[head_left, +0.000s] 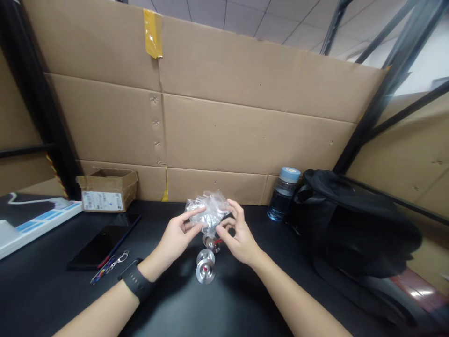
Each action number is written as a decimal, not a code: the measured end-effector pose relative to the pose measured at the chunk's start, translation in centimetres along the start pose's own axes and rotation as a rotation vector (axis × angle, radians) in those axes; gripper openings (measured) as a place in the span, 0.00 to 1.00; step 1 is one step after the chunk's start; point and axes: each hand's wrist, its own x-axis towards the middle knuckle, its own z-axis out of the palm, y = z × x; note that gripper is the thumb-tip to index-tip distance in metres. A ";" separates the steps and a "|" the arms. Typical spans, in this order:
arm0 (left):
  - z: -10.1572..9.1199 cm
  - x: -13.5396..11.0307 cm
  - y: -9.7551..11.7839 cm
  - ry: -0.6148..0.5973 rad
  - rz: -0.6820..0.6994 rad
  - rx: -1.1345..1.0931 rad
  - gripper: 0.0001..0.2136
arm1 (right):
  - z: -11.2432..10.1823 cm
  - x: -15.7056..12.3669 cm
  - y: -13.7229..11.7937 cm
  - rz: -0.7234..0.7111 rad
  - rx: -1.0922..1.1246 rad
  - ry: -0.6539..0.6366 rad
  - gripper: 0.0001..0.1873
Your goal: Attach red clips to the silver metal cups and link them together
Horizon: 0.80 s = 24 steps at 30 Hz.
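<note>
A crumpled clear plastic bag (209,213) is held up over the black tabletop between both hands. My left hand (177,236), with a black watch on its wrist, pinches the bag's left side between thumb and fingers. On the right side, the thumb and fingers of my right hand (240,234) grip it too. What the bag contains, if anything, I cannot make out. Just below lies a shiny metal yo-yo-shaped piece (205,267), two round discs with a red centre. Behind it sits a second metal piece (211,243) with a bit of red, partly covered by the bag and right hand.
To the left are a small open cardboard box (105,192), a dark phone or tablet (105,241), a colourful lanyard with a metal clip (110,267) and a white power strip (42,227). A blue-capped bottle (283,194) and black bag (358,224) stand right. Cardboard panels (228,135) rise behind.
</note>
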 end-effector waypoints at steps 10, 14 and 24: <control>0.6 -0.3 -0.1 -0.069 -0.009 0.020 0.21 | 0.6 0.0 -0.7 -0.094 -0.146 -0.145 0.20; 0.2 0.0 -0.1 -0.033 0.058 0.185 0.11 | 0.6 0.2 0.0 -0.044 -0.095 -0.029 0.11; 0.0 -0.2 0.1 -0.239 0.150 0.142 0.11 | 0.6 -0.1 -0.2 -0.008 -0.020 -0.137 0.13</control>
